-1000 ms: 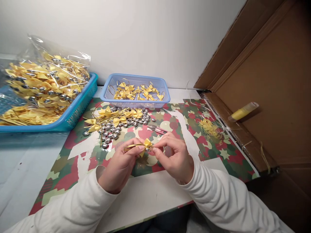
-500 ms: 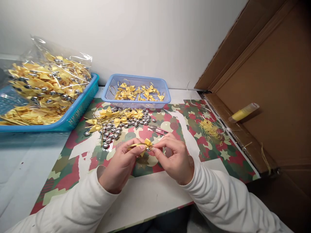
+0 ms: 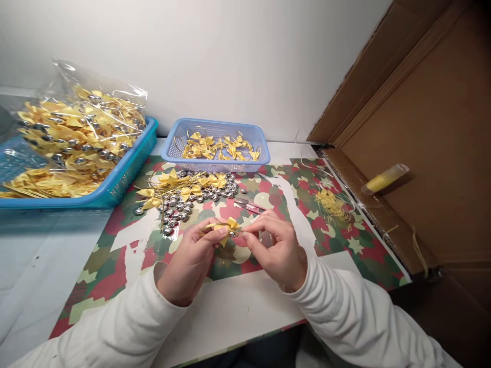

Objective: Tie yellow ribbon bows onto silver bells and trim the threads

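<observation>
Both hands, left and right, pinch one yellow bow with gold loop; assembly apparently underway; next needs steady fingertip control.

— What sort of place is this?
— A small piecework craft bench: baskets of yellow ribbon bows, a bagged heap far left, loose silver beads, snips, cardboard walling the right.
</observation>
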Motion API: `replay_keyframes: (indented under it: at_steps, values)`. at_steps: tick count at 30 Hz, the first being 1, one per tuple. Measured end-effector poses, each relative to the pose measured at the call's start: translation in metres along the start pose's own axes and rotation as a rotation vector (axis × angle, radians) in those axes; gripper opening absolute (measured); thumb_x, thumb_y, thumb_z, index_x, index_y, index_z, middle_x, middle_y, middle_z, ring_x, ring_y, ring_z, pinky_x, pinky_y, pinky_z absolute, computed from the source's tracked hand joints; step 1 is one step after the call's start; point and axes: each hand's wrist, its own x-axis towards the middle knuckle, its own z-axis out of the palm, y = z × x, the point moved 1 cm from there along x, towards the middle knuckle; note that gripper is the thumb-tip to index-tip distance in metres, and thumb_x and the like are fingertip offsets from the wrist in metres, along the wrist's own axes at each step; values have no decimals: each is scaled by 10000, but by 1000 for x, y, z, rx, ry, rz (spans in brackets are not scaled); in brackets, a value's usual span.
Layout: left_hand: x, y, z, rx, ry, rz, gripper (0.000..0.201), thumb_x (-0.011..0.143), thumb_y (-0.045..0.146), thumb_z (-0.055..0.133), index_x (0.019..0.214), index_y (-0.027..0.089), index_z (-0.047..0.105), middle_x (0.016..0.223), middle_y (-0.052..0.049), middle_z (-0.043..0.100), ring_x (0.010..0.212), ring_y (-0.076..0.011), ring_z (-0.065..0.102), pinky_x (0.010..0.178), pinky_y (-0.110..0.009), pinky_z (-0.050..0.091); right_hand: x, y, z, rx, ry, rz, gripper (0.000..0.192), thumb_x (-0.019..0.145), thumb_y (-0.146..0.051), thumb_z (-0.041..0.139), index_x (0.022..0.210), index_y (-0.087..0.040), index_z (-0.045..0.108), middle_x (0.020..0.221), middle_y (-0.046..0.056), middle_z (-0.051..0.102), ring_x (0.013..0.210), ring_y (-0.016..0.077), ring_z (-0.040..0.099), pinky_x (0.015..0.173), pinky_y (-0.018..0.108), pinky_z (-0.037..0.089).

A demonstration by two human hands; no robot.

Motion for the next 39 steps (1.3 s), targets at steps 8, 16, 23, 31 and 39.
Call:
replay_keyframes:
  at_steps: [8, 16, 23, 31, 39]
  values:
    - [-2, 0, -2, 60, 16, 73, 302, 667, 290, 780, 552, 167, 528, 693, 27, 505, 577, -91, 455, 519, -208, 409, 0, -1, -1, 0, 5, -6, 142, 770, -101, 604, 685, -206, 649, 588, -1, 632, 615, 155, 526, 642, 336, 449]
    - [-2, 1, -1, 116, 28, 115, 295, 670, 298, 777, 559, 173, 534, 676, 28, 515, 551, -91, 443, 492, -201, 392, 0, -1, 0, -16, -4, 0, 146, 780, -114, 600, 678, -209, 643, 590, -3, 652, 606, 154, 540, 659, 345, 451]
    - [-3, 3, 0, 158, -4, 125, 278, 659, 281, 779, 543, 174, 549, 644, 22, 525, 564, -100, 459, 491, -195, 377, 0, 1, 0, 4, -8, -13, 148, 774, -106, 597, 677, -207, 642, 589, -1, 636, 607, 152, 527, 642, 332, 446]
    - [-1, -2, -3, 68, -17, 68, 295, 667, 309, 784, 555, 183, 543, 603, 38, 499, 547, -91, 449, 514, -197, 393, 1, 0, -1, -11, -12, -14, 149, 776, -115, 596, 675, -214, 647, 586, -4, 650, 599, 154, 533, 649, 343, 447]
    - [-2, -2, -3, 44, -27, 53, 265, 690, 301, 772, 586, 188, 556, 641, 32, 504, 585, -100, 453, 540, -205, 395, 1, 2, -1, 10, -12, -32, 143, 778, -117, 601, 682, -213, 648, 580, -9, 650, 579, 147, 528, 661, 351, 440]
